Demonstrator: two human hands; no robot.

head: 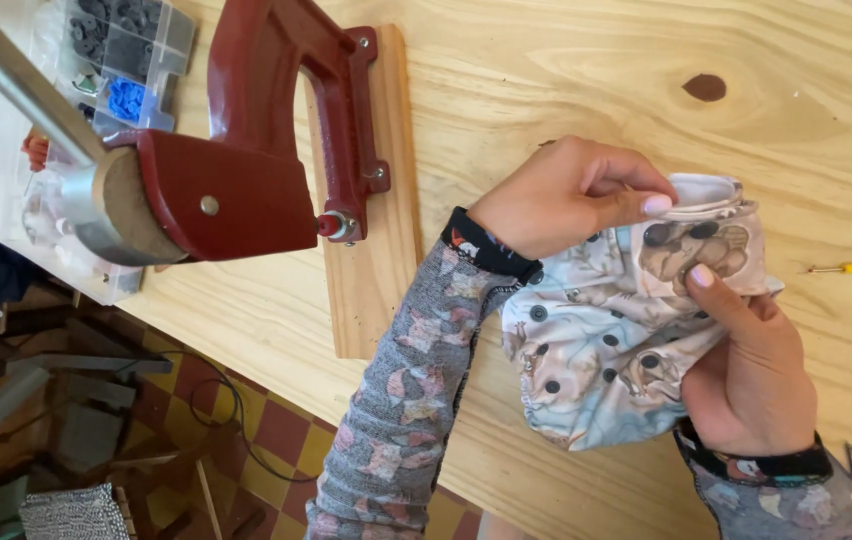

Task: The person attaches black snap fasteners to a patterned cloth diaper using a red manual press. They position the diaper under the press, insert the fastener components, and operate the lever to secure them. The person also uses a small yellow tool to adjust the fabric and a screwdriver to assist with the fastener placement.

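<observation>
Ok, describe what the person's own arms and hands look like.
Both arms wear long grey knit sleeves printed with small pink and white figures. Each sleeve ends in a black cuff bearing little coloured motifs. The left hand and right hand are bare, without gloves, with pale polished nails.

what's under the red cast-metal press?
The red cast-metal hand press is bolted on a rectangular wooden base board, lying on the pale wooden table. The table beneath the board is covered.
</observation>
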